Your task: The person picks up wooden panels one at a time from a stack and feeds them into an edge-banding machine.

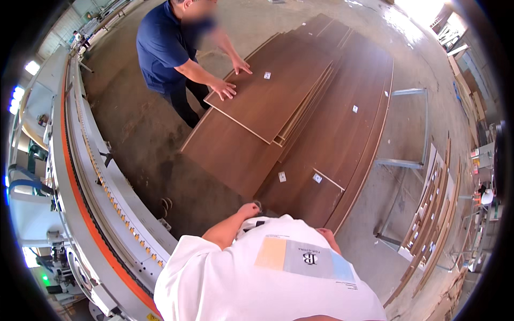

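A long metal machine (88, 171) is cut off at the lower edge; a co-worker's hands (224, 89) lie spread on the smooth brown top board (273, 99), stacked ahead; the left hand (248, 210) has its grip loosely curled near the stack, contents unclear; the right hand (325, 233) is mostly hidden by the white shirt (241, 278), so I cannot tell its grip

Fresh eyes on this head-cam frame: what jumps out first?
The big brown panels stacked mid-picture, with a co-worker in dark blue at upper left, both hands on an upper panel. Next, the long pale machine with its orange stripe, curving down the left side. Then the wearer's white T-shirt, bottom centre.
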### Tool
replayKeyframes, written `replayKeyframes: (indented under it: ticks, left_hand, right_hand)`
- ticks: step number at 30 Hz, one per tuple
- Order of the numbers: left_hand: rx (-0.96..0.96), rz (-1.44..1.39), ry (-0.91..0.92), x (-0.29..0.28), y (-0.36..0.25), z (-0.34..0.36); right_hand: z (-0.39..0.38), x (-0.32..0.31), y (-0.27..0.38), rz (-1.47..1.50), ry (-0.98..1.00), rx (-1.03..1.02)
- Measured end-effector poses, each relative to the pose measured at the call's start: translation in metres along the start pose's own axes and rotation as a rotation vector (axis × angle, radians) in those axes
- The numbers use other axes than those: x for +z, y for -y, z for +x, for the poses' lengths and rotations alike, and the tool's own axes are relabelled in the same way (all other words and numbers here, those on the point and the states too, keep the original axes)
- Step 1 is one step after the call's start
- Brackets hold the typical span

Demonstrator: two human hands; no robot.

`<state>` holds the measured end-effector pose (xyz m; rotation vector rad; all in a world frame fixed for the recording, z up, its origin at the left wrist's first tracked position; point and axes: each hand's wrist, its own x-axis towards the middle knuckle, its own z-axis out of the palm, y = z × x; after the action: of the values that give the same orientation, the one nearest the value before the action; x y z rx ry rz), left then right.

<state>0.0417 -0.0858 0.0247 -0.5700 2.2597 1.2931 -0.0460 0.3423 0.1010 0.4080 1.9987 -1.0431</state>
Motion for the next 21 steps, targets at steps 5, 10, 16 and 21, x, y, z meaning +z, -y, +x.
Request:
replayKeyframes:
  ticks: [5,10,16,21]
  left_hand:
    - [-0.212,-0.237,0.105,-0.035,0.011,0.012]
    - [-0.174,-0.221,0.058,-0.064,0.038,0.028]
    - [-0.191,-0.197,0.165,-0.081,0.048,0.056]
    - [-0.241,-0.318,0.116,-0.094,0.028,0.118]
  right_hand:
    - [-0.012,0.002,0.005,0.040,-0.033,0.015]
    - [-0.021,0.012,0.012,0.109,-0.032,-0.029]
    - [-0.022,0.023,0.000,0.002,-0.081,-0.002]
    - [-0.057,0.042,-0.008,0.057,-0.092,0.042]
